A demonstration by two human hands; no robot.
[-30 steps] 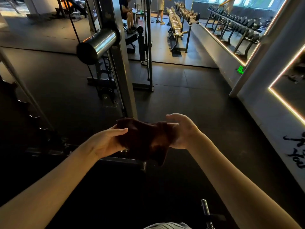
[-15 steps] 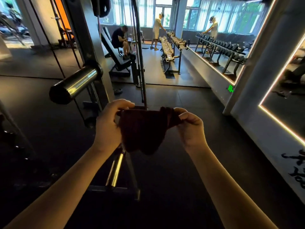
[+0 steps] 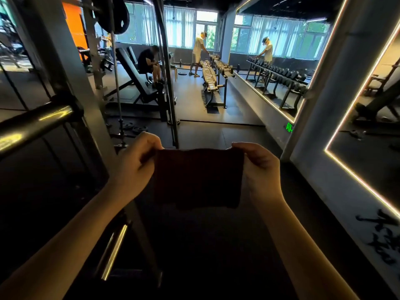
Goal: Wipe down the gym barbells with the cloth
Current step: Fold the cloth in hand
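Writing: a small green lit sign [image 3: 289, 127] sits low on the wall under the mirror [image 3: 279, 61], its glyph too small to read. Black brush-style characters [image 3: 382, 239] on the right wall are cut off by the frame edge and not legible.

Cloth [image 3: 198, 178]: dark, brownish, held up in the air at mid-frame. It is spread as a rough rectangle, top edge taut, lower edge hanging free.
Left hand [image 3: 134, 167]: pinches the top left corner, fingers curled over it.
Right hand [image 3: 259, 169]: pinches the top right corner the same way.
Barbell sleeve [image 3: 32, 124]: chrome, at far left by the rack upright [image 3: 65, 72], well apart from the cloth and untouched.

Against 0.5 s ago:
- The cloth was bunched and sagging between the 2 hands. Now it is pulled flat, with the hands wider apart.
- The view has tipped up, so the sleeve sits nearer the left edge.
- More of the dumbbell rack [image 3: 213, 76] shows.
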